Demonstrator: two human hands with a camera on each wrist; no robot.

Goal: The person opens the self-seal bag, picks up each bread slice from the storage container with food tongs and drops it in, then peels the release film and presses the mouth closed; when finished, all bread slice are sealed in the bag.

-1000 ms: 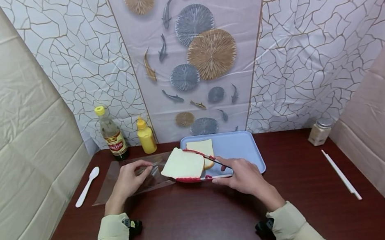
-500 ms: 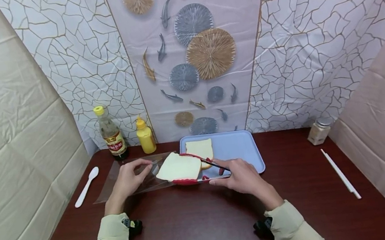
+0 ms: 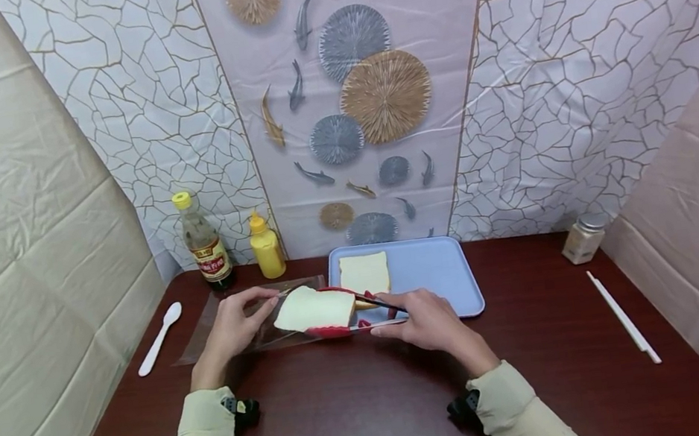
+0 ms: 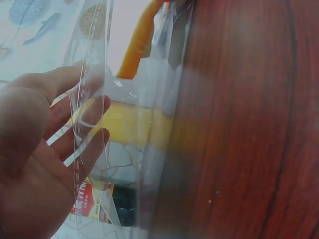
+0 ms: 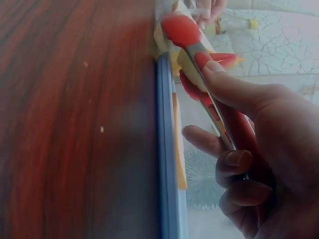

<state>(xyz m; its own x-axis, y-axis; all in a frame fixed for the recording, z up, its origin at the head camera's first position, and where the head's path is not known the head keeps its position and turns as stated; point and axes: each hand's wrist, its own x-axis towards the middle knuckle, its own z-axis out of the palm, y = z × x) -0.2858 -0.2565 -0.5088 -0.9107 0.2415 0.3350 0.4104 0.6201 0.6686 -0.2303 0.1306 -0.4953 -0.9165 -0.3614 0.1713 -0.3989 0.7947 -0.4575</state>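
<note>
My right hand [image 3: 429, 319] grips a pair of red-tipped tongs [image 5: 219, 99]. Between the tong heads a slice of bread [image 3: 312, 309] is held, bent slightly upward. Its left end reaches into the mouth of a clear plastic bag [image 3: 211, 333] that lies on the table. My left hand [image 3: 239, 329] pinches the upper edge of the bag's opening between thumb and fingers; in the left wrist view the clear film [image 4: 89, 99] runs past the fingers, with the orange crust beyond. Another bread slice [image 3: 365, 274] lies on the left part of the blue tray [image 3: 432, 273].
A dark sauce bottle [image 3: 206, 243] and a yellow squeeze bottle [image 3: 267, 249] stand at the back left. A white spoon [image 3: 160, 339] lies near the left edge. On the right are a small seasoning jar [image 3: 585, 239] and white chopsticks [image 3: 623, 316].
My right hand and the tongs have moved left, taking the bread slice from over the tray's edge into the bag's opening. My left hand stays nearly in place.
</note>
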